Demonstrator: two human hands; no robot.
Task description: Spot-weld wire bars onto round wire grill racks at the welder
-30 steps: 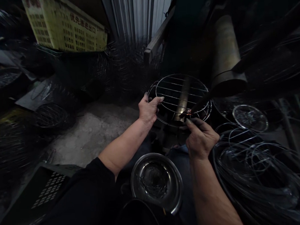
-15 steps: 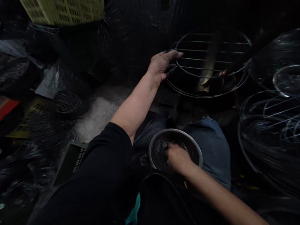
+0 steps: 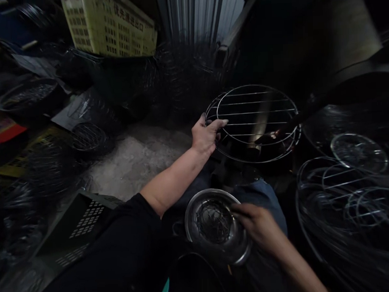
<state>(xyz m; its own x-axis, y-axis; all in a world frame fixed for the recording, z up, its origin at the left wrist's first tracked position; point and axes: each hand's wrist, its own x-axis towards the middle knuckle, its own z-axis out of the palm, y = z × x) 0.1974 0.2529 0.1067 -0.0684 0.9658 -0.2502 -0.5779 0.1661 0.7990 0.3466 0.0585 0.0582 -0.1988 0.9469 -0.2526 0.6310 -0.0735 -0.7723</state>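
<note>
Gray floor [image 3: 134, 161] is showing on the left, and a yellow crate [image 3: 114, 34] is sitting at the far left, near a ridged wall [image 3: 205, 13]. The left hand [image 3: 205, 137] is holding the left edge of a round wire rack [image 3: 257, 112], which is sitting right of the middle, on the far side of a shiny bowl [image 3: 191, 218]. One dark rod [image 3: 296, 124] is reaching in from the right, across the rack's right part. Thin metal bits [image 3: 214, 222] are lying in the bowl. The right hand [image 3: 261, 224] is hanging at the bowl's right rim with its fingers close together; it is looking blurry, so I cannot tell if it is pinching anything. Big wire loops [image 3: 340, 226] are lying on the right, and a dark green crate [image 3: 70, 231] is standing at the near left.
</note>
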